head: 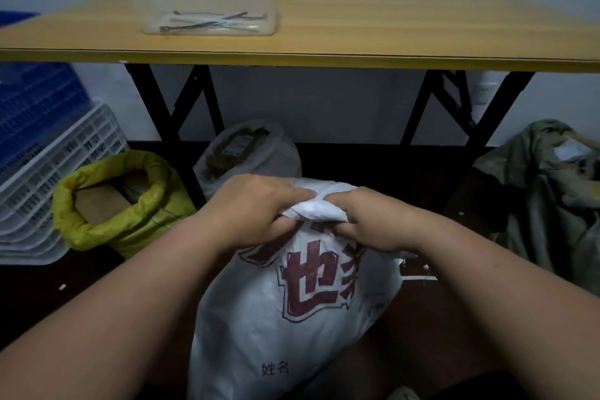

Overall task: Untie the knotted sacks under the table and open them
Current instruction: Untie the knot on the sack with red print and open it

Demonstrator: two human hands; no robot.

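We have both hands on the bunched neck of the white sack (292, 312), which stands on the floor in front of the table (324, 42). Our left hand (256, 211) and right hand (367, 221) meet over the twisted top, fingers curled and pinching the gathered cloth between them. The knot itself is buried under our knuckles, so we cannot tell how far it is tied or loosened. The sack's base runs out of view below the grip, and its red lettering is partly covered by our wrists.

Beyond the grip, under the table, a grey-white sack (250, 153) stands open-mouthed, its contents dim. Left of the grip a yellow sack (123, 204) gapes with a rolled rim, close to stacked crates (48, 178) cut off at the frame edge. Right of the grip, well apart, lies a green sack (552, 198), partly cropped. Dark bare floor separates it from our sack. Above, on the table, a clear box (207, 3) holds thin items that are hard to make out.
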